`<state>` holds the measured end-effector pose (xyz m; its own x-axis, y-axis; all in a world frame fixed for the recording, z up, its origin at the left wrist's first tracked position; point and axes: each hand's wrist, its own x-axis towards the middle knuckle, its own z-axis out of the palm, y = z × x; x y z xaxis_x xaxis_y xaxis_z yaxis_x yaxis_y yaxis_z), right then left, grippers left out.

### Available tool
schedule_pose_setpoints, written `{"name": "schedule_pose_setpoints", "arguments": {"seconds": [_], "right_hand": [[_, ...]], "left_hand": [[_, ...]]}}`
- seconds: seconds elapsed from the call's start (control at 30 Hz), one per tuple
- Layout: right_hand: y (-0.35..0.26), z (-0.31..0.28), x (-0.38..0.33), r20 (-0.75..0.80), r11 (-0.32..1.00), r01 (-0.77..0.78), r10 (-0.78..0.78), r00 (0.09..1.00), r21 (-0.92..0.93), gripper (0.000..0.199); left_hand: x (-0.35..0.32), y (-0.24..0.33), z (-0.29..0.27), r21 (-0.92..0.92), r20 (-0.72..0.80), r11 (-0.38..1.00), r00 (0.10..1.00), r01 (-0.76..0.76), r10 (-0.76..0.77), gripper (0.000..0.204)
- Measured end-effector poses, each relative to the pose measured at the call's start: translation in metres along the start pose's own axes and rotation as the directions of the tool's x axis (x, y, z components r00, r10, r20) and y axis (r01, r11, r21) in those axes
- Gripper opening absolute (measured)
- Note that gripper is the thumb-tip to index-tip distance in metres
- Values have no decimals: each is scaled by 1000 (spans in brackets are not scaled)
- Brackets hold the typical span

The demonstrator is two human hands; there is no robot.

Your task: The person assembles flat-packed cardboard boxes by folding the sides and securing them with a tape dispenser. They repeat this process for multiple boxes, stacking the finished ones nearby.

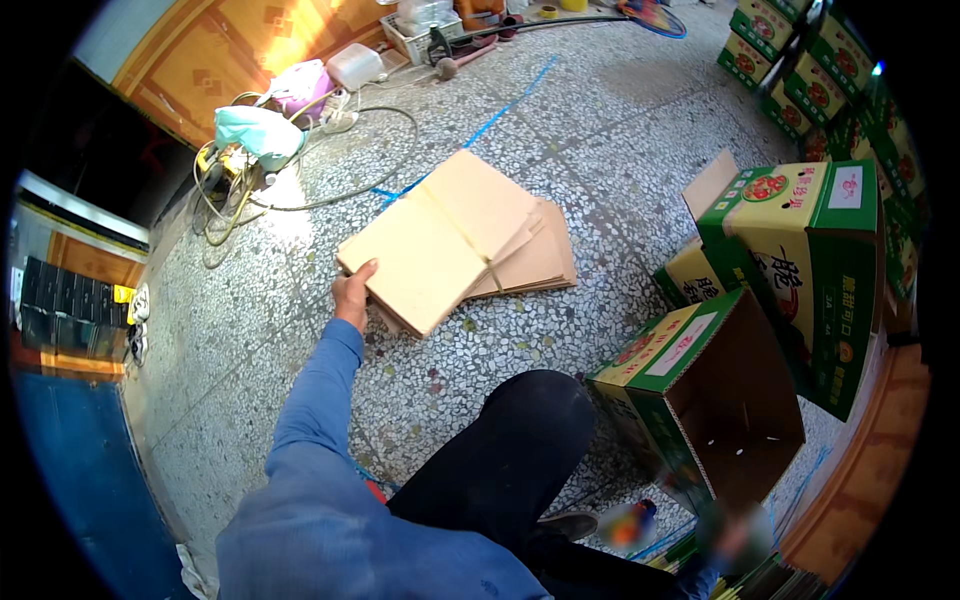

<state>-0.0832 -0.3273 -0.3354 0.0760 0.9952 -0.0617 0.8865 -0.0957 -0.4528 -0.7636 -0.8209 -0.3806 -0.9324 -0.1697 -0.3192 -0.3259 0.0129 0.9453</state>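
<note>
Here | left hand [350, 297] gripping cardboard stack [432, 235] | printed green carton [690, 395], white label [676, 352]

The left fingers [370, 268] are bare. Just behind them, at the wrist, begins a long blue sleeve [315, 385], plain and matte, creased toward the elbow, widening into a blue top [370, 545] of the same cloth farther back. A small dark mark [487, 584] sits on the top, well behind the fingers. Right of and behind them are black or very dark trousers [500, 430], smooth over the rounded knee, and a dark shoe [572, 524]. The right fingers [738, 538] are blurred, with a blue cuff [698, 580] just behind.
</note>
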Motion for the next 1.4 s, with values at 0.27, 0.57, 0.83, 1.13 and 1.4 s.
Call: {"name": "schedule_pose_setpoints", "arguments": {"seconds": [0.27, 0.57, 0.83, 1.13, 1.4], "right_hand": [[-290, -1, -126, -122, 726, 643, -635, 763, 244, 37], [-412, 314, -193, 750, 784, 99, -617, 239, 613, 48], [-421, 397, -207, 766, 769, 47, -639, 73, 637, 48], [-459, 351, -189, 784, 770, -206, -527, 327, 604, 28], [-459, 370, -188, 767, 800, -178, -447, 460, 573, 27]], "left_hand": [[-46, 51, 46, 29, 79, 996, 994, -80, 77, 42], [-33, 35, 41, 4, 96, 999, 995, 36, -36, 44], [-34, 38, 37, 3, 103, 999, 993, 53, -53, 47], [-2, -26, 11, 62, 95, 996, 993, 62, -68, 53], [-16, -11, -52, 49, 143, 989, 979, 137, -143, 65]]}}
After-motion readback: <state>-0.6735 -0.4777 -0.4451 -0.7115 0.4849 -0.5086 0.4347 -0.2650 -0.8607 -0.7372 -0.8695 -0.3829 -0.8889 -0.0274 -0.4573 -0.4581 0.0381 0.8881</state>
